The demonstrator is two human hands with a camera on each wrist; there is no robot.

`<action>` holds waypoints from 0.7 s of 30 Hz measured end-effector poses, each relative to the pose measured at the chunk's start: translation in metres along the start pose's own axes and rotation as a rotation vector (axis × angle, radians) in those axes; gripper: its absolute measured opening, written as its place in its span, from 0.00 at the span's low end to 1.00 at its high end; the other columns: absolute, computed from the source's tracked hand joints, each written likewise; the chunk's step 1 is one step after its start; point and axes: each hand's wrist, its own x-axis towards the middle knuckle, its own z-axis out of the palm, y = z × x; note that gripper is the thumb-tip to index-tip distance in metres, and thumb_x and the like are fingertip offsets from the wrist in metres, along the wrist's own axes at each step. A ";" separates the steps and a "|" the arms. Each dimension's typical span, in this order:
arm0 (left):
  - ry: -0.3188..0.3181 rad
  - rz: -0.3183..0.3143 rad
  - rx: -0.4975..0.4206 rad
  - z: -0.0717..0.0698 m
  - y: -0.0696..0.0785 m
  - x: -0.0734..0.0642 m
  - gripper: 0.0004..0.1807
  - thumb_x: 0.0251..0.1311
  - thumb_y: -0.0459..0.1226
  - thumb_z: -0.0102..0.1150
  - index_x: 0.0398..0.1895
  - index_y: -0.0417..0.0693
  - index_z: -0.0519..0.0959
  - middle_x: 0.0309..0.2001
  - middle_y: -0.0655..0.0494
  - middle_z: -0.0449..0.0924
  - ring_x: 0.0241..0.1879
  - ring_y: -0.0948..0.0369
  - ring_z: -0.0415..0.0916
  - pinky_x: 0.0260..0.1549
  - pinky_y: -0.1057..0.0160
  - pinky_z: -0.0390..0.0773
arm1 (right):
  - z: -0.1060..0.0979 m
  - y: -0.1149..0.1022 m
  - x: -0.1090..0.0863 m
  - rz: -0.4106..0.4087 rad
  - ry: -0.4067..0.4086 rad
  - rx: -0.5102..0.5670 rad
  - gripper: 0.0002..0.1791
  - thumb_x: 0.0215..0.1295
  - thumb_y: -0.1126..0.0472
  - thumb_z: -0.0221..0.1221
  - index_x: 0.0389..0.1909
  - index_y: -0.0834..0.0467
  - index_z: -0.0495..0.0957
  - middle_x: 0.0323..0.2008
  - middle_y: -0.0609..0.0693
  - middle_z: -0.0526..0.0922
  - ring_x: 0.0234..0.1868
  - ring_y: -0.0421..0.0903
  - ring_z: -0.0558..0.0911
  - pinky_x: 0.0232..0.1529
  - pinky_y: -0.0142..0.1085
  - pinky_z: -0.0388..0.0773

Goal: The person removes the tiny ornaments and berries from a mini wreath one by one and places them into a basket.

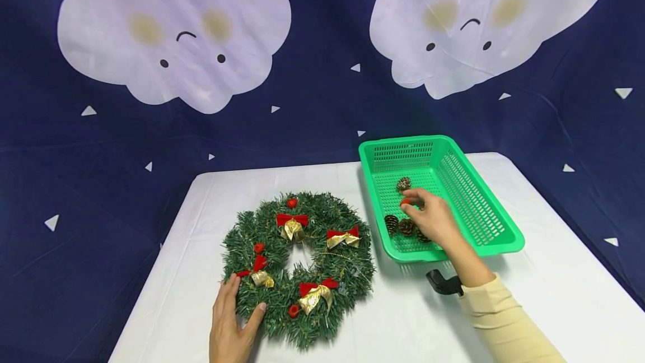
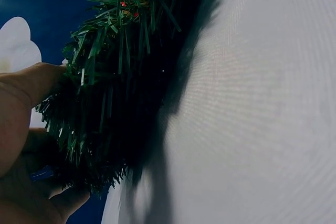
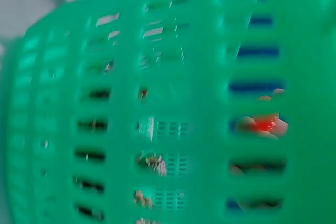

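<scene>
A green wreath [image 1: 347, 279] with red-and-gold bows and small red balls lies on the white table. My left hand [image 1: 232, 318] rests at the wreath's lower-left rim, thumb and fingers spread; the left wrist view shows them touching the green tinsel [image 2: 105, 77]. Over the green basket [image 1: 378, 206], my right hand [image 1: 433, 217] pinches a small red ball [image 1: 405, 201] between thumb and fingers. Beneath it, several pine cones [image 1: 406, 226] lie in the basket. Through the basket's slots the right wrist view shows the red ball [image 3: 266, 123] in the fingertips.
The basket's slatted wall [image 3: 205, 108] fills the right wrist view. A black curved piece [image 1: 443, 283] is attached at my right wrist, just in front of the basket. Behind the table [image 1: 181, 251] hangs a dark blue cloth [image 1: 322, 128] with white clouds.
</scene>
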 end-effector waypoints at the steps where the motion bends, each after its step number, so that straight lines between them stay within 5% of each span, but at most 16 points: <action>1: 0.000 0.001 -0.001 0.000 0.000 0.000 0.41 0.51 0.43 0.68 0.68 0.40 0.63 0.69 0.44 0.60 0.69 0.40 0.53 0.61 0.36 0.61 | -0.002 0.002 0.000 0.005 -0.008 -0.013 0.17 0.64 0.59 0.60 0.53 0.59 0.76 0.44 0.60 0.85 0.37 0.54 0.85 0.33 0.40 0.80; 12: -0.005 0.000 -0.001 0.000 0.000 0.000 0.41 0.52 0.43 0.68 0.68 0.40 0.62 0.69 0.44 0.60 0.69 0.40 0.52 0.61 0.36 0.60 | -0.011 0.023 0.002 0.048 -0.126 -0.126 0.19 0.65 0.58 0.57 0.54 0.63 0.75 0.45 0.62 0.83 0.44 0.59 0.82 0.40 0.50 0.79; 21: 0.005 0.006 -0.002 0.001 -0.001 0.000 0.41 0.52 0.44 0.68 0.68 0.41 0.62 0.69 0.44 0.60 0.70 0.40 0.52 0.60 0.36 0.61 | -0.014 0.028 0.004 0.029 -0.160 -0.200 0.18 0.64 0.60 0.57 0.52 0.64 0.76 0.43 0.62 0.84 0.42 0.60 0.82 0.37 0.48 0.77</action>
